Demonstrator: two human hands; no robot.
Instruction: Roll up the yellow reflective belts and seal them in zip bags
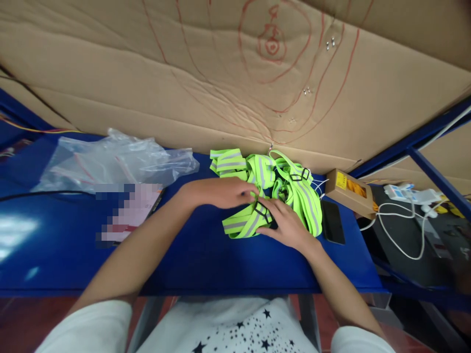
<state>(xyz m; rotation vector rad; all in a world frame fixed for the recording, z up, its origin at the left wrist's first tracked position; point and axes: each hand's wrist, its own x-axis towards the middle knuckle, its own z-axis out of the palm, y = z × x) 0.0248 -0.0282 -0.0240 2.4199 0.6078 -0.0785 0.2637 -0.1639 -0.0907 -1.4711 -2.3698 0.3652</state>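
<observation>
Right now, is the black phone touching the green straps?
Cannot tell. In the head view the black phone lies right beside the green straps, but any contact or gap is too fine to see.

The straps [265, 189] lying toward the back edge of the table [206, 260] are showing bright neon yellow-green with grey reflective stripes running along them, and their buckles are showing black. The table is showing deep glossy blue. The cardboard [184, 73] standing along the back edge is showing plain tan, marked with thin red curved lines and rings. The plastic bags [110, 159] near the back left corner are looking clear with thin red strips. The phone [333, 222] toward the right edge is showing black, the small box [349, 192] beside it brown with yellow, and the cables [401, 230] white. The shirt [228, 328] is showing white with dark stars.
</observation>
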